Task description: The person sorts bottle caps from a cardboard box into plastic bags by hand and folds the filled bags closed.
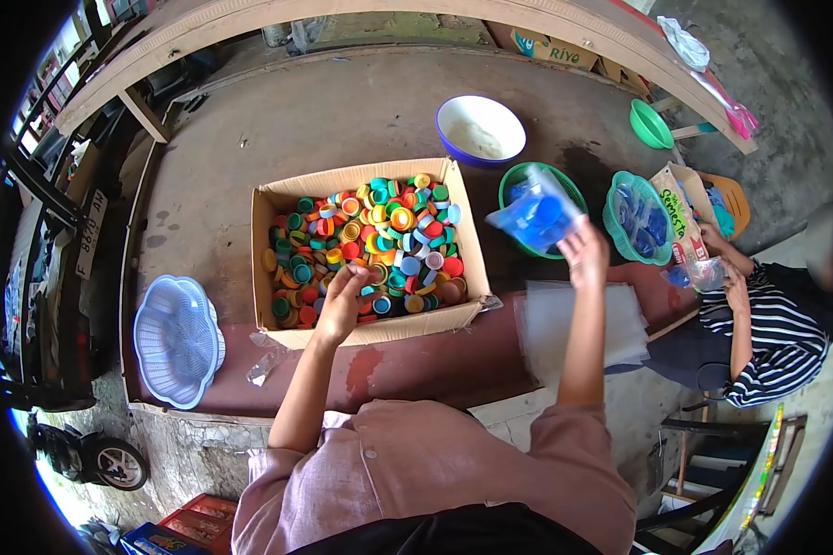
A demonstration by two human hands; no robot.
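Note:
A cardboard box (pixel 370 335) full of loose plastic bottle caps (pixel 393 245) in many colours stands in front of me. My left hand (pixel 342 301) is over the box's near side with its fingers curled together; whatever they may hold is hidden. To the right, my right hand (pixel 585 254) has its fingers at the edge of a clear plastic bag (pixel 539 217) with blue contents, slightly blurred. This bag is tilted above a green basin (pixel 578 190) and covers much of its inside.
Nearby are a white-and-purple bowl (pixel 481 129), a green basket (pixel 613 222) of bagged blue items and flat plastic sheets (pixel 583 324). A blue basket (pixel 178 342) stands left. At right, a person in a striped top (pixel 768 342) handles a clear bag (pixel 708 275) beside a carton (pixel 673 208).

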